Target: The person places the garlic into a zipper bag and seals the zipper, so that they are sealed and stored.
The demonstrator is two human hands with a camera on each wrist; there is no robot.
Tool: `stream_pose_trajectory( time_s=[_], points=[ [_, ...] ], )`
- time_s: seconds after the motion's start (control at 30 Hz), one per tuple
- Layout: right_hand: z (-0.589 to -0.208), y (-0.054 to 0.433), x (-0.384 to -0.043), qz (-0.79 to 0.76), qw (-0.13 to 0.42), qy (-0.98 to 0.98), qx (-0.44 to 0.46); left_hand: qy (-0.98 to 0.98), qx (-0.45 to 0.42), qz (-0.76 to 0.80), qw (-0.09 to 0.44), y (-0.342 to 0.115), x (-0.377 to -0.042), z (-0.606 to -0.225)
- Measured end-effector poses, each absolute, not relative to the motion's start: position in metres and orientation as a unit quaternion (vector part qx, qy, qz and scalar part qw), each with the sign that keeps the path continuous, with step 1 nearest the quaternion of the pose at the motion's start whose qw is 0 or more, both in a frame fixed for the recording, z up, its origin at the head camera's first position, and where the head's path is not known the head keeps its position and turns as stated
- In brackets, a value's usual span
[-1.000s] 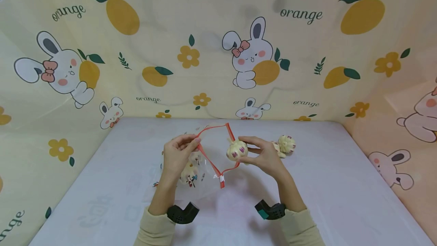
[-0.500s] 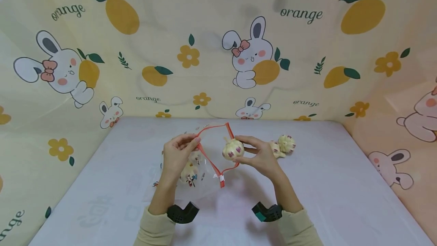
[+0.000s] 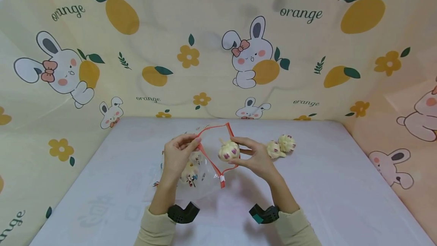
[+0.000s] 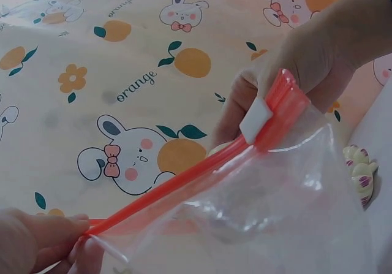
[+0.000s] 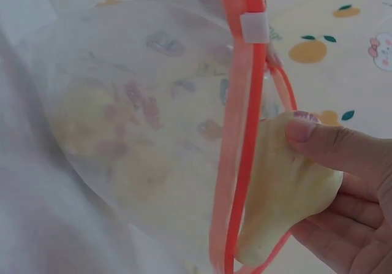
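My left hand (image 3: 177,155) pinches the red rim of a clear zip bag (image 3: 211,165) printed with small cartoon figures. Its mouth gapes toward the right, and a white slider (image 4: 256,121) sits at one end of the rim. In my right hand (image 3: 257,159) is a cream garlic bulb (image 3: 228,151) with purple patches, held between thumb and fingers. That bulb is at the bag's mouth, its stem end just within the red rim in the right wrist view. Blurred through the plastic, more garlic (image 5: 92,121) lies inside the bag; how many bulbs is hard to tell.
Two more garlic bulbs (image 3: 286,143) lie together on the white table (image 3: 341,185), beyond and right of my right hand. A patterned cloth (image 3: 211,18) with rabbits and oranges hangs behind the table and along both sides.
My right hand has moved left with the garlic bulb, bringing it into the bag's mouth. Both bulbs on the table show more fully. The left hand and bag stay nearly still.
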State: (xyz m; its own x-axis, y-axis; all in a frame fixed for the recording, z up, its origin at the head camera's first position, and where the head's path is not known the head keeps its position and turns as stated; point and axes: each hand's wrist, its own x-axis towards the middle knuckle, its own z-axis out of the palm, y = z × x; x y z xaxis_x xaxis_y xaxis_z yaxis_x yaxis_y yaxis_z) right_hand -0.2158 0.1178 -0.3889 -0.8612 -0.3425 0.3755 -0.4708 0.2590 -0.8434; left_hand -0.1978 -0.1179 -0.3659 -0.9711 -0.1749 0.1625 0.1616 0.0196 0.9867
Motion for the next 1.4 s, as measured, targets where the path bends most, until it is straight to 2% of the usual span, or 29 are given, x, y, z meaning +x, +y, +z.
stream_pose_trajectory(
  time_s=[0.37, 1.07, 1.4],
  points=[
    [-0.391, 0.110, -0.214, 0.547, 0.060, -0.791, 0.268, -0.697, 0.013, -0.707, 0.119, -0.117, -0.198, -0.365],
    [-0.394, 0.112, -0.214, 0.547, 0.014, -0.793, 0.268, -0.693, 0.015, -0.711, 0.118, -0.116, -0.197, -0.363],
    [-0.393, 0.122, -0.219, 0.548, 0.023, -0.799, 0.248, -0.690, 0.012, -0.713, 0.118, -0.116, -0.196, -0.364]
  ],
)
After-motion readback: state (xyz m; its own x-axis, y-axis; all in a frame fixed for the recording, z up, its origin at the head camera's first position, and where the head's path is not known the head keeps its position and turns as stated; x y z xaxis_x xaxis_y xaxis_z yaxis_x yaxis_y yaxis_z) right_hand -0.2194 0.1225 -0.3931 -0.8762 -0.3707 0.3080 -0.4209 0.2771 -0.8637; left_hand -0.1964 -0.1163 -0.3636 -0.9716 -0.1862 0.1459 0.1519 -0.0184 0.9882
